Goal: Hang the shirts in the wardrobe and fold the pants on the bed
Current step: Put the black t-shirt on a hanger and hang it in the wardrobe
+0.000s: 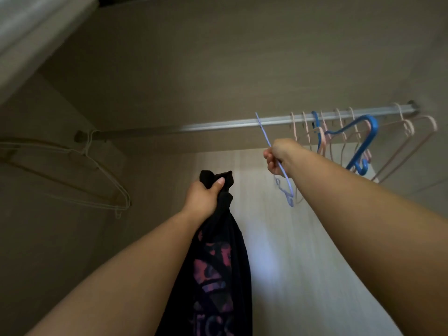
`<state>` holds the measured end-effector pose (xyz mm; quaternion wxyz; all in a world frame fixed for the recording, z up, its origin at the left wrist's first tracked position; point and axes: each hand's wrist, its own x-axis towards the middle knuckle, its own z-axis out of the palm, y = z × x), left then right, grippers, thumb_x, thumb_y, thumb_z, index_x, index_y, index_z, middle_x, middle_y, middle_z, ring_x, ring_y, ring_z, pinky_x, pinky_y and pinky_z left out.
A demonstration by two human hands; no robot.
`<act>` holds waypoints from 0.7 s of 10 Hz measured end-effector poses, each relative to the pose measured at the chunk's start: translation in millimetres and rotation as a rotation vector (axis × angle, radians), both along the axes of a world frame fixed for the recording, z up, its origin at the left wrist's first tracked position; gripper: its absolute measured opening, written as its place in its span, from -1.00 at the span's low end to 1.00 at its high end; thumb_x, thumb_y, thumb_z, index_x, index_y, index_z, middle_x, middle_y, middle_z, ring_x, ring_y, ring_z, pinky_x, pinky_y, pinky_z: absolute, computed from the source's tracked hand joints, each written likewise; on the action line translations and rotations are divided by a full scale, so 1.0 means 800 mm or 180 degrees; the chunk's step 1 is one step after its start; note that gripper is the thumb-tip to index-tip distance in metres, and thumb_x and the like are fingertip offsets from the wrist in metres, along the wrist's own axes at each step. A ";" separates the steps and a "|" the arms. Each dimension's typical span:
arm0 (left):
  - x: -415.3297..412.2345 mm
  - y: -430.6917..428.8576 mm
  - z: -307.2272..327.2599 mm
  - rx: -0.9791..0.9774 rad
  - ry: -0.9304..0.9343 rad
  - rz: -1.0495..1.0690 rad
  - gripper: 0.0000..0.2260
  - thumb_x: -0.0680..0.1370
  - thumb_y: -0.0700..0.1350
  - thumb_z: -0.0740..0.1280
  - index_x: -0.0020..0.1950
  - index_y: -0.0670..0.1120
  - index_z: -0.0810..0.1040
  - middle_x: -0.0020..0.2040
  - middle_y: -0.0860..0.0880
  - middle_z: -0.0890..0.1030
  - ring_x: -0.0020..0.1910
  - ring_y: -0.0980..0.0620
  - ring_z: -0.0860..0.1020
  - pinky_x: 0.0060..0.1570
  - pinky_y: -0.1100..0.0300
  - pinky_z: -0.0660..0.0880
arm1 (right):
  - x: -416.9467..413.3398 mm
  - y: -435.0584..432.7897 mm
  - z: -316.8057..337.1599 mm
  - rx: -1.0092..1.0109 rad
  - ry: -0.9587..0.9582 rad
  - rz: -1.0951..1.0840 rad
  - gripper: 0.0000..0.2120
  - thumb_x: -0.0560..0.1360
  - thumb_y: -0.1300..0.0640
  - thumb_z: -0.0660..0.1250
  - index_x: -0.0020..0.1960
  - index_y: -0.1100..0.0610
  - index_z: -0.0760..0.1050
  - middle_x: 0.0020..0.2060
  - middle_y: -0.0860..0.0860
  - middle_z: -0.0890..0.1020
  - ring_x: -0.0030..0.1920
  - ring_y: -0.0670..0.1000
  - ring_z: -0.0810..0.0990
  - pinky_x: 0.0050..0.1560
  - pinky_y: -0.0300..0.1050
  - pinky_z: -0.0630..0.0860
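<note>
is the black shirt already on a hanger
No, the black shirt hangs bunched in the left hand, apart from the lilac hanger that the right hand grips.

Dim light is filling the wardrobe (218,69), a pale glow is brightening its back panel (278,251) and glinting on the rail (230,124), while the wide lens is bending the edges and blur is softening the hangers (358,141).

Below the rail (218,126), two arms in view, both bare. The left forearm (135,263), well under the rail, is uncovered from the frame's edge to the wrist, and the left hand (201,200) shows a short, rounded thumbnail. Just under the rail, the right forearm (351,202) and right hand (278,154) are bare too.
</note>
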<state>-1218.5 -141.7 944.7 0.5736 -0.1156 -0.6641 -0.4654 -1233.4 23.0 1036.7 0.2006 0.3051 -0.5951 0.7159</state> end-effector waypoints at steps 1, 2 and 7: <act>0.016 0.004 0.007 -0.0016 0.0105 0.0074 -0.75 0.58 -0.06 0.30 0.12 -0.21 0.54 0.00 -0.14 0.63 -0.02 -0.07 0.59 -0.06 0.19 0.43 | 0.006 0.012 0.012 0.0062 0.0153 -0.0169 -0.66 0.55 0.36 -0.10 -0.32 0.19 0.28 -0.52 0.05 0.36 -0.80 -0.14 0.14 -0.63 -0.50 0.12; 0.030 0.006 0.012 0.0013 0.0113 0.0084 -0.76 0.58 -0.07 0.30 0.13 -0.21 0.54 0.03 -0.18 0.63 0.02 -0.12 0.59 -0.02 0.16 0.45 | 0.014 0.007 0.018 0.0286 0.0455 -0.0334 -0.67 0.56 0.39 -0.08 -0.28 0.16 0.30 -0.47 0.06 0.31 -0.75 -0.13 0.11 -0.59 -0.46 0.04; 0.010 -0.025 -0.138 0.0613 -0.0526 0.0148 -0.64 0.56 0.04 0.30 0.10 -0.26 0.55 0.00 -0.19 0.63 0.01 -0.14 0.59 0.04 0.07 0.51 | -0.045 -0.041 -0.209 0.0659 0.0336 -0.0828 -0.72 0.55 0.27 0.12 0.18 0.24 0.52 -0.34 -0.01 0.40 -0.36 -0.04 0.33 -0.24 -0.16 0.35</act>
